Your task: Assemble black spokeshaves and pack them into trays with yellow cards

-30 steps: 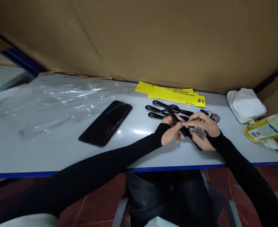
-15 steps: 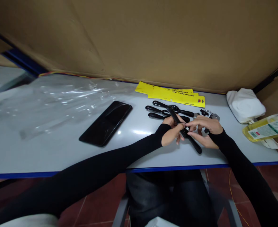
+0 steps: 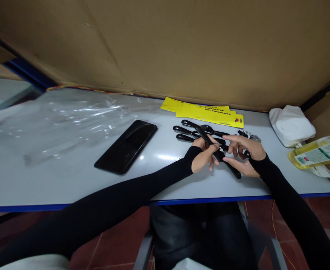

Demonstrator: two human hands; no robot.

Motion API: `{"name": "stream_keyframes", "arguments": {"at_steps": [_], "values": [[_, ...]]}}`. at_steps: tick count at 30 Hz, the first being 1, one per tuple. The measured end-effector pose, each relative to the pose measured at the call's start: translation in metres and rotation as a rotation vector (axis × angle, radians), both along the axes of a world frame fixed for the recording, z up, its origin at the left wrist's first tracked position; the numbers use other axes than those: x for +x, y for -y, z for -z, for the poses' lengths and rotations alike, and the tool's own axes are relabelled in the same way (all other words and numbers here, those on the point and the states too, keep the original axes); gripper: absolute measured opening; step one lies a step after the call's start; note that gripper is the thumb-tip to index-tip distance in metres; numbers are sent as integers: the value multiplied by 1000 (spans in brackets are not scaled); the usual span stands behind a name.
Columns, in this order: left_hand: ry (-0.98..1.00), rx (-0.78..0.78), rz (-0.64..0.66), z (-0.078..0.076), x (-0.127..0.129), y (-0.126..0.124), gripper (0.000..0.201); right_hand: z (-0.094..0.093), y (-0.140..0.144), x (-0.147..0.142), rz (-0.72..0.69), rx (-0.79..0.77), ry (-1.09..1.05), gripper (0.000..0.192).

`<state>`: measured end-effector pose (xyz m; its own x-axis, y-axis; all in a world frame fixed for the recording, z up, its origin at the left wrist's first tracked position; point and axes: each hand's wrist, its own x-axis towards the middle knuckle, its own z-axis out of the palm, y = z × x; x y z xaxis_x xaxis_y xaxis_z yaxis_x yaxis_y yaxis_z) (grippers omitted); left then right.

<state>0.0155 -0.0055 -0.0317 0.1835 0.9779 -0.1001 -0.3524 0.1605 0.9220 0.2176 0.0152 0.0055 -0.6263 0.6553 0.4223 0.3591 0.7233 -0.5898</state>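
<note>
A black spokeshave (image 3: pixel 233 170) with two long handles lies slantwise in my left hand (image 3: pixel 204 157), which grips it around the middle with the thumb on top. My right hand (image 3: pixel 250 150) is beside its centre, index finger raised and thumb close to the tool's edge; the two fingertips are apart. Whether the right thumb touches it I cannot tell. Something small and bright shows at the tool's centre. Behind my hands, several more black spokeshaves (image 3: pixel 183 130) lie on the table. Small metal parts (image 3: pixel 255 138) are partly hidden past my right hand.
Yellow printed cards (image 3: pixel 204 111) overlap at the back of the table (image 3: pixel 142 187). A black phone-like slab (image 3: pixel 125 148) and clear plastic sheeting (image 3: pixel 69 123) lie leftward. To the right are a white cloth-like bundle (image 3: pixel 291 125) and a bottle of yellow liquid (image 3: pixel 319 152) on its side.
My right index finger has lifted off the tool's centre, widening the gap to the thumb. The spokeshave has turned slightly in my left hand.
</note>
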Motion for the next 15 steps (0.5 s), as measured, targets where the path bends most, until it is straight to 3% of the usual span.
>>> {"name": "stream_keyframes", "arguments": {"at_steps": [2,5,7,10,13,15], "values": [[-2,-3,-6,-1,0,0,34,1,0,-1,-40,44,-11,46],[-5,-17,-18,-2,0,0,33,2,-3,-1,-67,117,-22,8],[-1,-24,-30,-3,0,0,31,2,-4,-1,-69,148,-26,28],[2,-18,-26,-2,0,0,29,1,-2,-1,-46,161,-30,17],[-1,-2,0,-1,0,0,26,1,-1,-2,-51,160,12,40],[5,-4,-1,-1,0,1,25,2,-2,-1,-55,169,31,33]]}}
